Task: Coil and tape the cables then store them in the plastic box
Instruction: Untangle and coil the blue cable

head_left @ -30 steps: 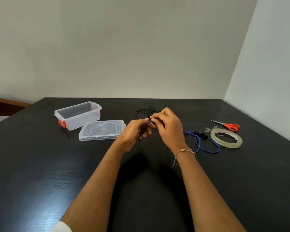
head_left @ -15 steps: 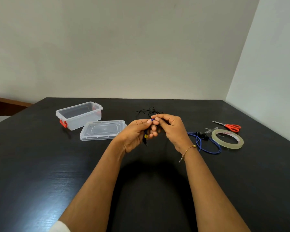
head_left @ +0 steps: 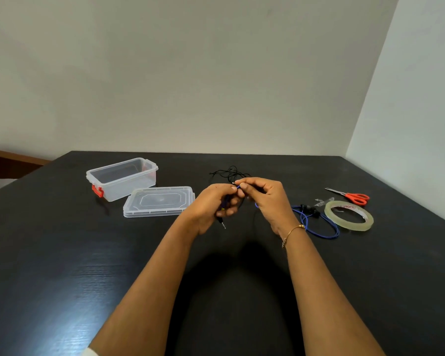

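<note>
The task looks to be in its early part. The left hand (head_left: 211,205) curls its fingers (head_left: 225,213) round the plug end of the blue cable (head_left: 316,227), whose metal jack pokes out below the fist. The right hand (head_left: 265,199) pinches a short blue stretch of the same cable at its fingertips, just beside the left thumb. Most of the cable's length lies loose in loops on the table (head_left: 62,253) to the right, near the tape roll (head_left: 348,215), so little coil has been built; how many turns sit inside the left fist cannot be told. A thin black cable (head_left: 229,173) lies tangled and untouched behind the hands. The plastic box (head_left: 122,178) stands open and holds nothing, its lid (head_left: 159,201) lying flat just in front of it. No tape appears on either cable. By this judgement, coiling both cables, taping them and boxing them all remain. The scissors (head_left: 351,196) rest beyond the tape roll. The table is dark with a faint wood grain, set into a corner of plain pale walls.
</note>
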`<state>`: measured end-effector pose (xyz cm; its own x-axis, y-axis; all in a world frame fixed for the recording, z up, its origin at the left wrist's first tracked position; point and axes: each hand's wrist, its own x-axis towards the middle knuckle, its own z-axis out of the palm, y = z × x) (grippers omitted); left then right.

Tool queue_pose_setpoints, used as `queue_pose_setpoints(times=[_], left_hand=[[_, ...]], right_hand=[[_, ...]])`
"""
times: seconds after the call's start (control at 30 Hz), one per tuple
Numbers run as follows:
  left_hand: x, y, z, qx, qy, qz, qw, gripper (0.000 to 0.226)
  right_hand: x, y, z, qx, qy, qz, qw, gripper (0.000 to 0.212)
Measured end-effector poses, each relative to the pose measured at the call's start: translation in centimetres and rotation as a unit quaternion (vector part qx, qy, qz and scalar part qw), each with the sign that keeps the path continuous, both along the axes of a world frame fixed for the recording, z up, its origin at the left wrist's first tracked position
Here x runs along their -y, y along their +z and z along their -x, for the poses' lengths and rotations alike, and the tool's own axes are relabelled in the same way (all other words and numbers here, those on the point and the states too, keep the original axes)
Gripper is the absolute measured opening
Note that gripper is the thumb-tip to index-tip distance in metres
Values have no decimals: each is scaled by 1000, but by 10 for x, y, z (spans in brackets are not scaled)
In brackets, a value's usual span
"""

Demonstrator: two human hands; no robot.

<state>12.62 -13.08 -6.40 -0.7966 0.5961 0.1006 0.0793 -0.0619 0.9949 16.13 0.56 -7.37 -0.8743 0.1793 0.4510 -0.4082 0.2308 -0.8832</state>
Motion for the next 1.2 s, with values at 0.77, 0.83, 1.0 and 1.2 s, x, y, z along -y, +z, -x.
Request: queue_pose_setpoints(times=[0.77,0.83,1.0,1.2], left_hand=[[2,-11,24,12,148,-294,944,27],[0,-15,23,-73,193,-174,963,28],[-1,-21,25,-209,205,81,953,25],[-3,-12,12,-104,67,83,989,32]], right_hand=[[23,-12,7,20,-40,-444,895,22],[21,-13,9,-15,-67,-462,884,24],[13,-10,11,-93,-135,-456,875,24],[11,-5,6,-164,-190,-406,879,32]])
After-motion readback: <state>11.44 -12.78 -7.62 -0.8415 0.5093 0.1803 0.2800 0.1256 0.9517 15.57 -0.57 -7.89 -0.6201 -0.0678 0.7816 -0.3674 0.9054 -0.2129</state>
